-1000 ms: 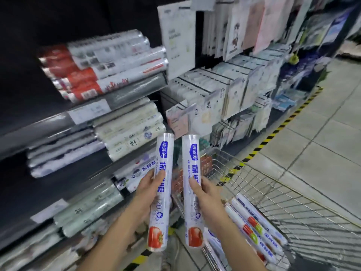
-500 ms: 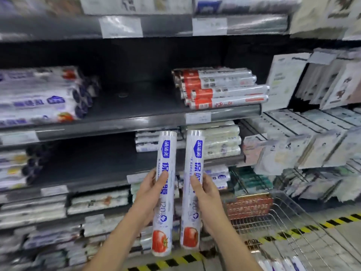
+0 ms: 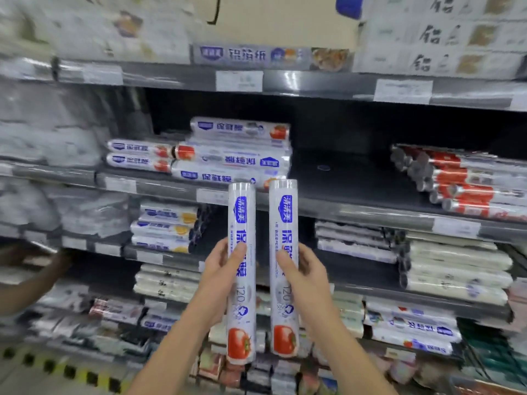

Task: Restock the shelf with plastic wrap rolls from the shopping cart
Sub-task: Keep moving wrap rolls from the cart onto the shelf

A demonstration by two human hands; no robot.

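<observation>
I hold two white plastic wrap rolls upright in front of the shelving, each with blue lettering and a red tomato at the bottom. My left hand (image 3: 221, 276) grips the left roll (image 3: 241, 212) at its middle. My right hand (image 3: 303, 273) grips the right roll (image 3: 283, 212) the same way. Their tops reach the front edge of the middle shelf (image 3: 342, 208). A stack of matching rolls (image 3: 228, 151) lies sideways on that shelf, just above the held rolls. The shopping cart is out of view.
Dark bare shelf space (image 3: 336, 166) lies between the matching stack and a pile of red-labelled rolls (image 3: 462, 181) on the right. Foil boxes (image 3: 256, 54) fill the shelf above. Lower shelves hold more rolls and packs. Another person's arm (image 3: 25, 283) reaches in at the left. Yellow-black floor tape (image 3: 60, 369) runs along the base.
The view has swung left and closer to the shelving, leaving the cart out of sight. Both hands keep the same grip on the upright rolls, now below the matching stack.
</observation>
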